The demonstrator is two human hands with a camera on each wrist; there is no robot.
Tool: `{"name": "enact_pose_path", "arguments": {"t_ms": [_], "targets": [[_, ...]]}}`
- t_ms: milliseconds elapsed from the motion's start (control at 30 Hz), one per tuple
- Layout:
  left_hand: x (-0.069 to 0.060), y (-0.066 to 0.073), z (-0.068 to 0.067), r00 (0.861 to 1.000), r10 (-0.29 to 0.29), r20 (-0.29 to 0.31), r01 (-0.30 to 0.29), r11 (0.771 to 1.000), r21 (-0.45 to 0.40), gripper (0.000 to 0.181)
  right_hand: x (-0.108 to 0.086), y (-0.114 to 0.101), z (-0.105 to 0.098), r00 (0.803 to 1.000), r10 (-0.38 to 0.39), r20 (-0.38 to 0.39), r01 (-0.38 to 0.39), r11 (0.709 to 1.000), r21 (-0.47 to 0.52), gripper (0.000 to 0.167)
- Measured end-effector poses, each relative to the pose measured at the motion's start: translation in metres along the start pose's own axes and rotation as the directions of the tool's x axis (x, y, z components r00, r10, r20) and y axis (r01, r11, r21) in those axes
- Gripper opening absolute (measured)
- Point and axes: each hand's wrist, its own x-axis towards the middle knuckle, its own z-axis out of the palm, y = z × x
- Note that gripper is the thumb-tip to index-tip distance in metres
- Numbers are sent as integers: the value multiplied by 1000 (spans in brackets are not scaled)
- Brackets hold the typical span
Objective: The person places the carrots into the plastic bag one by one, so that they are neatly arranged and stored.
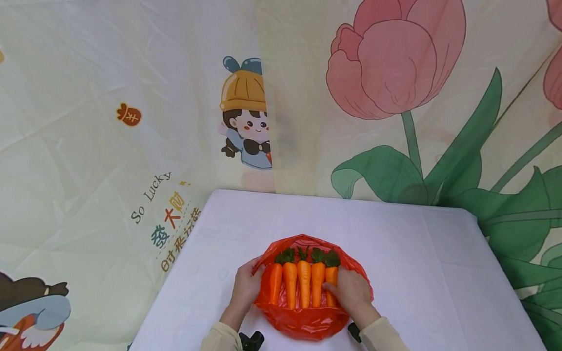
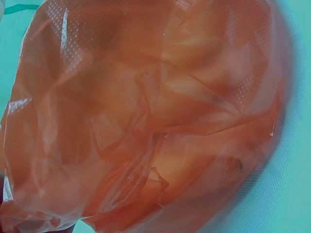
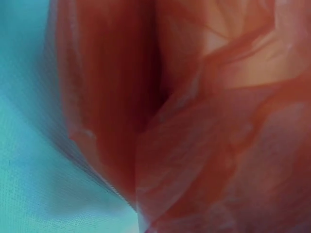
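Note:
Several orange carrots [image 1: 304, 284] with green leafy tops lie side by side in a wide-open red plastic bag [image 1: 307, 324] on the table. On the bag's left side, my left hand [image 1: 247, 284] pinches the rim between thumb and fingers. My right hand [image 1: 352, 291] reaches into the bag from the right and grips the rightmost carrot [image 1: 331, 277], its thumb lying across the front. That hand's other fingers are mostly hidden. Crumpled bag film [image 2: 160, 107] fills the left wrist view, and the right wrist view likewise shows mainly bag film [image 3: 204, 160].
A white-covered table [image 1: 417, 263] carries the bag near its front edge. Behind it hangs a printed cloth [image 1: 298, 122] with a pink tulip and cartoon figures. Black wrist-worn devices [image 1: 252, 341] show below the hands.

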Motion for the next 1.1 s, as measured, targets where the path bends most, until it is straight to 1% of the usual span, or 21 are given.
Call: {"name": "enact_pose_path", "arguments": {"t_ms": [233, 433, 567, 667, 767, 867, 933, 1000, 1100], "targets": [[2, -1, 1, 1000, 6, -6, -6, 1000, 6, 35, 3, 3, 2, 1000, -13, -3, 13, 1000, -24, 54], [1, -1, 2, 1000, 7, -4, -7, 1000, -8, 35, 2, 4, 3, 1000, -9, 8, 9, 1000, -25, 55], [0, -1, 4, 1000, -9, -10, 8, 1000, -17, 37, -1, 3, 0, 1000, -12, -13, 11, 1000, -29, 55], [0, 0, 4, 1000, -26, -12, 26, 999, -27, 44, -3, 2, -5, 997, -55, -62, 51, 997, -57, 52], [1, 1, 4, 999, -43, -17, 42, 998, -36, 53, -6, 0, -12, 983, -120, -136, 109, 991, -83, 48], [1, 4, 4, 999, -46, -25, 45, 999, -24, 63, -10, -2, -21, 960, -175, -219, 158, 983, -92, 44], [1, 6, 3, 999, -39, -28, 38, 999, -15, 69, -12, -4, -28, 946, -191, -260, 174, 981, -87, 43], [1, 8, 2, 999, -25, -26, 25, 1000, -4, 74, -13, -5, -34, 937, -196, -288, 181, 980, -79, 44], [1, 12, 0, 1000, 6, -23, -6, 1000, 8, 78, -14, -4, -44, 927, -195, -320, 184, 981, -64, 48]]}}
